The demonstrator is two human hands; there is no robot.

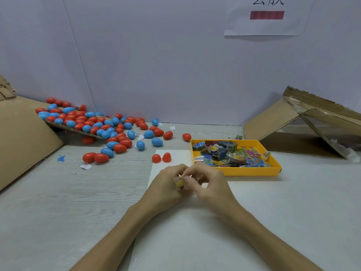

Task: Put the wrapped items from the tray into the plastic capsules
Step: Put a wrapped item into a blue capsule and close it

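Observation:
A yellow tray at centre right holds several colourful wrapped items. Just left of it an open red capsule lies on a white sheet, its two halves joined side by side. In front of the capsule my left hand and my right hand meet over the sheet. Between their fingertips they pinch a small wrapped item with a yellow wrapper. Most of that item is hidden by the fingers.
Many closed red and blue capsules spill from a cardboard flap at the back left. A cardboard box stands at far left and another tipped box at the right. Paper scraps lie on the table.

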